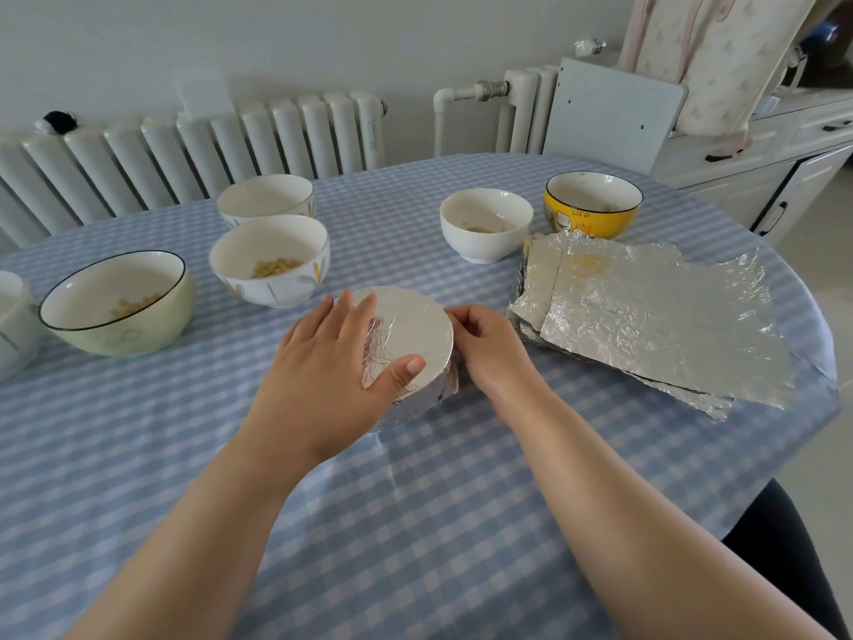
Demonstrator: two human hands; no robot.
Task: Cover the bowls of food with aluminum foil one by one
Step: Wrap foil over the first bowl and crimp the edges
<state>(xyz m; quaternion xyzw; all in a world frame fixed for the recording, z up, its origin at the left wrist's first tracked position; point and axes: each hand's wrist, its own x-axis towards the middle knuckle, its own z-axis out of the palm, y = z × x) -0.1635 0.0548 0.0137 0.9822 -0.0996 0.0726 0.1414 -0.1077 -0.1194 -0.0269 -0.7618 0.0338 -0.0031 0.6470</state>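
Covered bowl (pixel 411 334): sitting left of foil stack (pixel 646 316).
Left hand (pixel 332 362): fingers spreading, pressing bowl's foil top.
Right hand (pixel 489 348): fingers curling, pinching foil at bowl's rim.

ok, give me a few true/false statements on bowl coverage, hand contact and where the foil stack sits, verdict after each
1. The bowl between the hands is covered in foil. True.
2. The yellow bowl is covered in foil. False: it stands open at the far right.
3. The left hand rests on the covered bowl, thumb on its top. True.
4. The foil sheets are stacked left of the green bowl. False: they lie on the right side of the table, near the yellow bowl.
5. The right hand holds a loose foil sheet in the air. False: its curled fingers press against the covered bowl's side.
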